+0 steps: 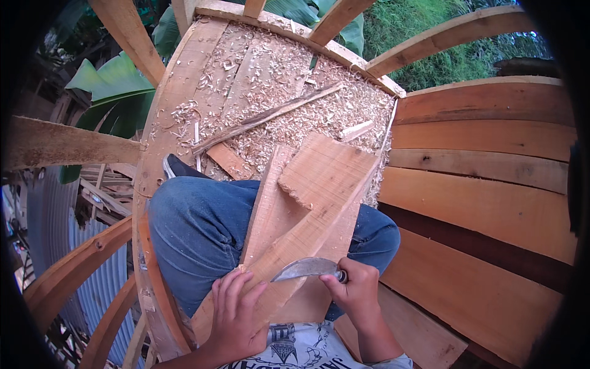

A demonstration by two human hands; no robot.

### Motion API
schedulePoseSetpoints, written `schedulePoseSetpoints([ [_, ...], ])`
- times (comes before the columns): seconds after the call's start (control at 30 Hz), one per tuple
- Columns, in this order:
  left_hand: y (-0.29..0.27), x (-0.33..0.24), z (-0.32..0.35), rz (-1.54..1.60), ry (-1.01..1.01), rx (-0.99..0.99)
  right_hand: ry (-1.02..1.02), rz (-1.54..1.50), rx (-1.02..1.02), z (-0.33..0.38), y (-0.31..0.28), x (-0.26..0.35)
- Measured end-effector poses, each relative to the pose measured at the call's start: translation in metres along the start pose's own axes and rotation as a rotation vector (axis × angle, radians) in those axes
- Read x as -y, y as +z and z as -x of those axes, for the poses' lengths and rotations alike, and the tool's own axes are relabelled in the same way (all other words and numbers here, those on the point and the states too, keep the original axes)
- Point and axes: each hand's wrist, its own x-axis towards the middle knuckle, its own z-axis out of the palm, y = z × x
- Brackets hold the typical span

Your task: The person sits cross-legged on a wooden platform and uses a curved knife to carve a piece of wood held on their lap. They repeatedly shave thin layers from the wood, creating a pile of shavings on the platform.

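Observation:
A long wooden board (335, 163) lies slanted across my lap, wide with a ragged notched edge at the far end and narrower near me. Beneath it, over my jeans, rests another plank (265, 212). My left hand (236, 310) lies on the near part of the upper board, its fingers stretched out and a little apart. In my right hand (361, 288) is the short dark handle of a curved-blade knife (307, 268). Its blade points left and touches or nearly touches the board's right edge, close to my left fingertips.
Wood shavings (270, 80) cover the plank floor ahead, where a long rough stick (267, 117) and small offcuts (228, 161) lie. Curved wooden ribs (80, 270) stand at the left. Layered planks (473, 184) rise at the right. Banana leaves (114, 83) hang outside.

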Motion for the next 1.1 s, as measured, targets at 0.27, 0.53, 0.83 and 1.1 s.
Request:
schedulePoseSetpoints([
  [0.27,-0.006,-0.009,-0.004,-0.026,-0.045,0.03,-0.113,0.172,-0.261,-0.048,-0.002,-0.044],
  [0.53,-0.017,-0.009,-0.004,-0.035,-0.008,0.037,0.244,-0.224,-0.432,-0.069,-0.029,-0.084],
  [0.83,-0.007,-0.006,-0.005,-0.084,0.0,0.03,-0.065,0.224,-0.067,-0.03,-0.014,-0.011],
  [1.1,-0.009,-0.011,-0.005,-0.105,-0.007,0.039,0.493,0.253,-0.286,-0.084,-0.056,-0.057],
])
